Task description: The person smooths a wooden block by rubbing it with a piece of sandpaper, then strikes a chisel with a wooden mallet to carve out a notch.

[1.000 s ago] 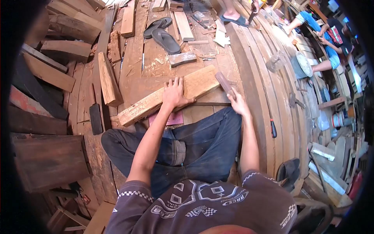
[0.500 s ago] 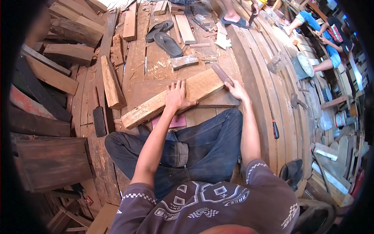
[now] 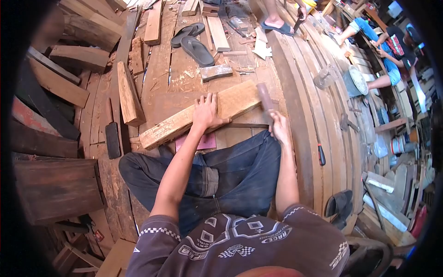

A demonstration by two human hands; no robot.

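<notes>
2 hands are busy on 1 plank (image 3: 233,102), which lies on the wooden floor (image 3: 161,69) in front of the folded legs and runs from 8 o'clock to 2 o'clock. The left hand (image 3: 205,113) lies flat and open on the middle of the plank, fingers spread, pressing it down. The right hand (image 3: 279,127) is closed around the handle of a wooden tool (image 3: 265,94), a mallet as far as I can tell. Its thick end stands just beside the plank's end at 2 o'clock; I cannot tell if it touches the wood. I judge the step as steadying the plank while the tool works at that end. A next move calls for firm pressure from the left hand, fingers away from that end, and a well aimed stroke. A small block (image 3: 216,71) and 2 sandals (image 3: 196,46) lie at 12 o'clock from the plank, a pink sheet (image 3: 199,142) at 6 o'clock.
</notes>
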